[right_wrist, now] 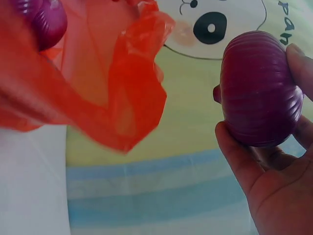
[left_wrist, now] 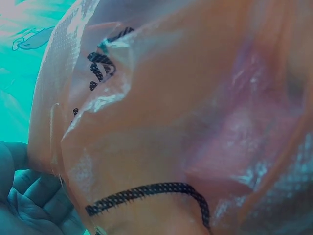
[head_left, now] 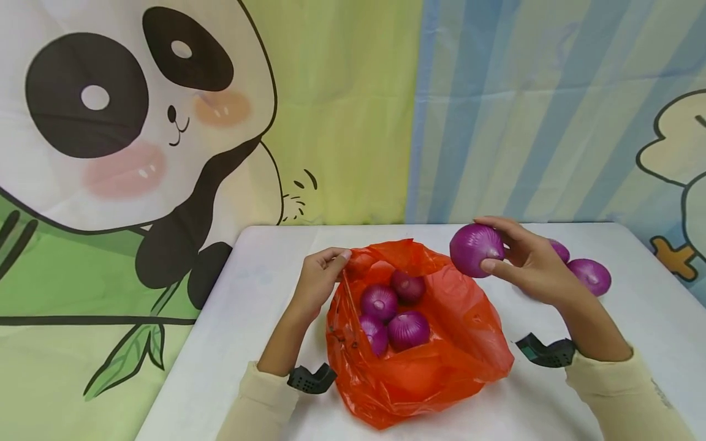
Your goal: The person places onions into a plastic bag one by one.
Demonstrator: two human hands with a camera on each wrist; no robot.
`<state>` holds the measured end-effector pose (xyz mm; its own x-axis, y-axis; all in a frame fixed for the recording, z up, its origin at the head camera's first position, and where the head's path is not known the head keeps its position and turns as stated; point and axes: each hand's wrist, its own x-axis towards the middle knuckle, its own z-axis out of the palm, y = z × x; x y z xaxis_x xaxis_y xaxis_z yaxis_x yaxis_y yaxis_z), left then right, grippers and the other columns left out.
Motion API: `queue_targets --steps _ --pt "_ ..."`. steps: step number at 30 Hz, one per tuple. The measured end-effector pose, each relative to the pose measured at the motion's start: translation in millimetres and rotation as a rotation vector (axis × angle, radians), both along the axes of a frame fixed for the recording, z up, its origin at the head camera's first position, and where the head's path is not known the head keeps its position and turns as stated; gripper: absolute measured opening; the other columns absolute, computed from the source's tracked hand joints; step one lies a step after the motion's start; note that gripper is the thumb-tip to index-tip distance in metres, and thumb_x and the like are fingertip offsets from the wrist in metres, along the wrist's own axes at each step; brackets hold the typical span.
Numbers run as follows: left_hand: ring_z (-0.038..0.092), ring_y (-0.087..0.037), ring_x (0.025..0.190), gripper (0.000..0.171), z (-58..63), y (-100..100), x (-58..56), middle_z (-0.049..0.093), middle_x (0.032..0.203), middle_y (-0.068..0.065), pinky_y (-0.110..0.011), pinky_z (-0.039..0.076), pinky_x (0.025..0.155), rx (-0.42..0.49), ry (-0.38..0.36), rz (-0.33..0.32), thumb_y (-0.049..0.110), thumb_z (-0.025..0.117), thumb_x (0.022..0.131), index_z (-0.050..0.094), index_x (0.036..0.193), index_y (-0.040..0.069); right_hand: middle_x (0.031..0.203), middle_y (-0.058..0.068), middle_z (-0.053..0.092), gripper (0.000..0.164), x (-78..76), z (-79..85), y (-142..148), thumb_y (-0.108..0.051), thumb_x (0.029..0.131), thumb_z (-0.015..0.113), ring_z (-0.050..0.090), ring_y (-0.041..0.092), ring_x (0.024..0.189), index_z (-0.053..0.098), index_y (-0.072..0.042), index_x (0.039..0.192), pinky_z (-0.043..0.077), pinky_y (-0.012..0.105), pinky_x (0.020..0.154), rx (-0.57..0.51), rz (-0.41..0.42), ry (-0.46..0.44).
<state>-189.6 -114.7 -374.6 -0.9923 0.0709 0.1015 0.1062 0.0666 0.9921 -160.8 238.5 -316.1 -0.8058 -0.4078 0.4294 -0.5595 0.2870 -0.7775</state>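
While pinching the red bag (head_left: 441, 361) by its far L rim w/ the L hand (head_left: 320, 274), gripping a purple onion (head_left: 477, 250) b/w thumb & fingers of the R hand (head_left: 532, 269); held up just beside the far R rim, apart from the plastic per R wrist view. Prob. at the carry stage of bagging onions: not yet over the opening. For the next move, need to shift L over the rim, lower in nr four more onions (head_left: 409, 330), then let go low to avoid a knock. Best to keep the rim pinched meanwhile, given thin film apt to sag. Most room inside toward the R wall, w/ onions bunched on the L. Watch the far R rim; could snag. Ditto R wrist unit (head_left: 546, 351), close to bag's R side; can't tell if touching.

Further out: two loose onions (head_left: 589, 277) on the worktop (head_left: 265, 263) beyond R wrist, one partly hidden. Good room L of bag up to the slanting worktop edge, less b/w bag & far edge. Panda backdrop (head_left: 342, 153) right behind, so no reach past there.
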Motion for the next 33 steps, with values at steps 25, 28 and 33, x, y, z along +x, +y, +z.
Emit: queue_targets --steps 25,28,33 --pt "0.069 -0.022 0.075 0.025 2.0 -0.9 -0.4 0.072 0.086 -0.011 -0.035 0.057 0.073 0.036 -0.025 -0.019 0.021 0.060 0.098 0.071 0.103 -0.001 0.143 0.016 0.047 0.058 -20.1 -27.7 -68.0 0.008 0.086 0.067 0.037 0.029 0.135 0.052 -0.006 0.140 0.049 0.043 0.094 0.081 0.650 -0.019" --pt "0.068 -0.022 0.073 0.025 2.1 -1.2 -1.1 0.072 0.084 -0.011 -0.035 0.057 0.073 0.043 -0.024 -0.022 0.021 0.060 0.098 0.071 0.102 -0.001 0.142 0.010 0.049 0.055 -19.2 -32.2 -72.9 -0.001 0.088 0.069 0.038 0.026 0.135 0.053 -0.011 0.140 0.049 0.040 0.095 0.151 0.617 -0.045" --pt "0.068 -0.022 0.071 0.024 2.9 -1.7 -1.5 0.072 0.082 -0.011 -0.035 0.057 0.072 0.042 -0.012 -0.022 0.021 0.060 0.097 0.071 0.101 -0.001 0.141 0.004 0.050 0.050 -18.0 -40.6 -80.0 -0.015 0.091 0.069 0.042 0.023 0.131 0.055 -0.014 0.139 0.050 0.037 0.093 0.219 0.526 -0.089"
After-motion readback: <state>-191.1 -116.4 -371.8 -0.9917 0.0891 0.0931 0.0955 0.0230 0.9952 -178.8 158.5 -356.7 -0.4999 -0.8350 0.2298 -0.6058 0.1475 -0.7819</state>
